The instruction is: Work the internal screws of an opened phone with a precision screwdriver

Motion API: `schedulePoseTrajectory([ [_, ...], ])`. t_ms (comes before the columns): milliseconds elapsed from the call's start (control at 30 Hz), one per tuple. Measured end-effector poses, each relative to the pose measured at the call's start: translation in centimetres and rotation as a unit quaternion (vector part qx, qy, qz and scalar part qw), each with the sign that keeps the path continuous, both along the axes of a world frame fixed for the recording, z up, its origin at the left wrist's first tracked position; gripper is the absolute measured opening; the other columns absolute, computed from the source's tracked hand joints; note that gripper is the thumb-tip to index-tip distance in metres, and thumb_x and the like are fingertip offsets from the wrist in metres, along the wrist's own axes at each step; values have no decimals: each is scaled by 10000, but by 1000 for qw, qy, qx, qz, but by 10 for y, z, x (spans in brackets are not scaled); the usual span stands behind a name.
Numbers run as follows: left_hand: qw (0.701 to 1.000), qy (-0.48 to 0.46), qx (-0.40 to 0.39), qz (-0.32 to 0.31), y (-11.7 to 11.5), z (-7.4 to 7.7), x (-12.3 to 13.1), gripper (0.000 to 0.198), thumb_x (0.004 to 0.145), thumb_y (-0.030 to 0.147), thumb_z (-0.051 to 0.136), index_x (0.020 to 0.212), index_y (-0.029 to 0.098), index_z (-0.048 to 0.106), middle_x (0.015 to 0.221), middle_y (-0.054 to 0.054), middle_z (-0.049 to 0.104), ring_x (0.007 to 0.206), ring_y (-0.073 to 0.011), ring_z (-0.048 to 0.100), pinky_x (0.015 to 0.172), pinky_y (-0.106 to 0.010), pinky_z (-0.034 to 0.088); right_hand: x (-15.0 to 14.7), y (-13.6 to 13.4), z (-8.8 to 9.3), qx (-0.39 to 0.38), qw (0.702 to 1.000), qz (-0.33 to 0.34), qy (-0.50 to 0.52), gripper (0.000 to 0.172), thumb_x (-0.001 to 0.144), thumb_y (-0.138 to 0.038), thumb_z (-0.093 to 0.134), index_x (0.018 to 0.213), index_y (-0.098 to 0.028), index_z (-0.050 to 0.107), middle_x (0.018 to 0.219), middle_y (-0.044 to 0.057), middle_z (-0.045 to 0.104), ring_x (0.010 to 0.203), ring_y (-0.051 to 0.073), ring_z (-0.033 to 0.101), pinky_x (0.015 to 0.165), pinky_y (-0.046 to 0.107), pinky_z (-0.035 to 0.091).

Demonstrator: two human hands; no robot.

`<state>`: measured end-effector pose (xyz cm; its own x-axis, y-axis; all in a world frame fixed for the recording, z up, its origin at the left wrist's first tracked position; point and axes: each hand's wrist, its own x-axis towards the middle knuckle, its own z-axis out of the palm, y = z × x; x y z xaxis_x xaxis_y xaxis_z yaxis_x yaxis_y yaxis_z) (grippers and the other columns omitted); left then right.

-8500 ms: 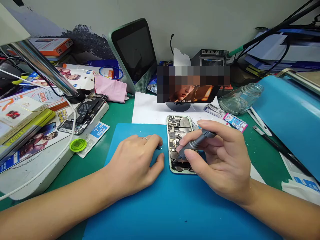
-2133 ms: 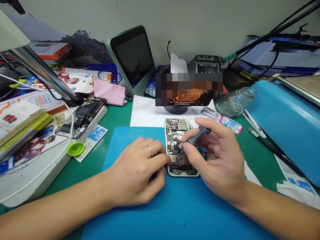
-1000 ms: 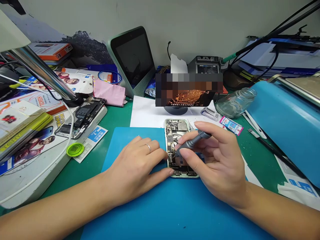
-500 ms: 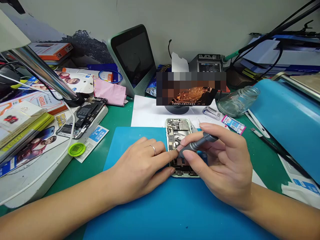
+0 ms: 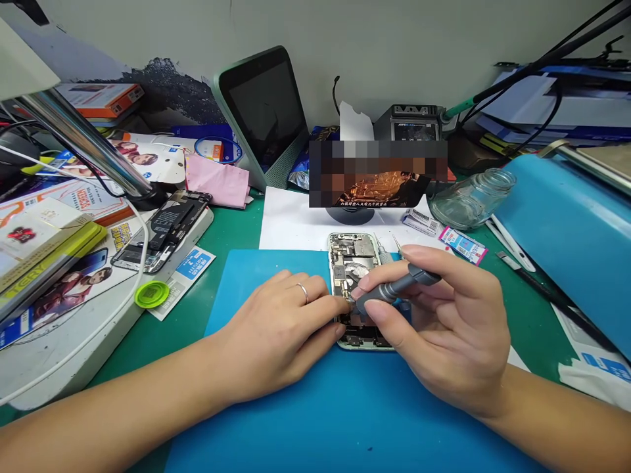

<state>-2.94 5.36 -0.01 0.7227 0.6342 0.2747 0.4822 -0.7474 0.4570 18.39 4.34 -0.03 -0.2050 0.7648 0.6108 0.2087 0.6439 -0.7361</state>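
An opened smartphone (image 5: 353, 269) with its circuit board and inner parts bare lies on the blue mat (image 5: 315, 420). My left hand (image 5: 290, 322), a ring on one finger, rests at its left edge, with the index finger over the frame and the thumb lower down, steadying it. My right hand (image 5: 453, 322) is closed round a grey screwdriver (image 5: 394, 289), tilted with its tip end down over the middle of the phone, beside my left index fingertip. The exact contact point of the tip is too small to make out. Partly behind my right fingers lie slim tools (image 5: 383, 253).
Behind the phone, a second screen (image 5: 379, 187) plays a video on a round stand. A glass jar (image 5: 470, 197) stands to the right, near white tweezers (image 5: 513, 246). Another opened phone (image 5: 165, 230) lies at left by a green lid (image 5: 152, 293). A smart display (image 5: 261, 112) stands at the back.
The screwdriver's handle end has swung slightly right and lower, with my right hand shifting right. My left hand and the phone stay nearly in place.
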Motion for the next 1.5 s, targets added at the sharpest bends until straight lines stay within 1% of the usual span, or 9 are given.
schedulePoseTrajectory([
  [233, 1000, 4, -12, -1, -1, -1, 0, 180, 1038, 263, 488, 1135, 204, 627, 966, -21, 640, 826, -186, 560, 705, -360, 336, 2, 0, 0, -4, 1000, 2, -2, 681, 855, 1, 665, 1401, -364, 487, 1074, 27, 651, 886, 181, 716, 738, 335, 668],
  [567, 1000, -11, -27, 1, -1, 2, 1, 170, 1012, 222, 498, 1103, 188, 638, 996, -36, 666, 856, -191, 598, 725, -362, 364, 0, 2, 0, 16, 1000, 3, 1, 716, 823, 55, 656, 1408, -330, 508, 1156, 51, 600, 902, 182, 725, 696, 311, 672],
  [733, 999, -20, -25, -3, -2, 1, 0, 166, 1002, 223, 525, 1122, 192, 636, 998, -34, 672, 842, -187, 589, 721, -359, 369, 0, 2, 0, 16, 1000, 8, 2, 701, 838, 48, 651, 1408, -334, 507, 1069, 39, 637, 874, 181, 718, 712, 322, 676],
  [1000, 994, -85, -61, 20, -2, 4, -2, 117, 979, 179, 557, 1067, 188, 633, 977, -16, 676, 890, -159, 620, 776, -332, 418, 1, 2, -1, 14, 1000, -11, 15, 664, 842, 15, 666, 1391, -329, 522, 1096, 34, 627, 878, 166, 722, 700, 283, 669],
  [1067, 987, -129, -81, 53, -2, 7, -1, 105, 959, 164, 576, 1042, 195, 633, 951, 4, 677, 866, -137, 612, 764, -307, 426, 0, 2, -1, 6, 1000, -14, 22, 650, 844, 7, 671, 1381, -332, 530, 1102, 35, 626, 880, 171, 725, 681, 286, 671],
  [1200, 952, -192, -116, 208, 3, 13, -2, 119, 888, 162, 617, 982, 231, 641, 896, 43, 654, 796, -122, 557, 744, -279, 425, 0, 1, -1, -3, 1000, -5, 27, 661, 844, 20, 669, 1386, -328, 520, 1071, 28, 636, 883, 171, 723, 663, 284, 676],
  [1267, 936, -198, -139, 257, 5, 15, -2, 137, 862, 170, 619, 970, 249, 651, 863, 51, 636, 781, -130, 539, 728, -280, 419, -1, 2, -1, -8, 1000, 1, 26, 663, 847, 21, 665, 1388, -334, 515, 1047, 24, 645, 879, 173, 725, 621, 268, 667],
  [1367, 930, -189, -158, 272, 7, 13, -2, 169, 847, 170, 622, 982, 266, 655, 871, 53, 635, 798, -143, 537, 736, -291, 419, 0, 2, -1, -18, 1000, -1, 25, 638, 862, 1, 663, 1377, -347, 517, 1043, 26, 661, 865, 182, 729, 576, 266, 655],
  [1500, 943, -145, -137, 265, 7, 8, -2, 159, 887, 187, 632, 1018, 276, 651, 981, 48, 677, 909, -169, 551, 808, -323, 421, -1, 2, 0, -23, 999, -3, 25, 631, 865, 9, 655, 1370, -345, 525, 1050, 29, 663, 873, 184, 730, 587, 269, 657],
])
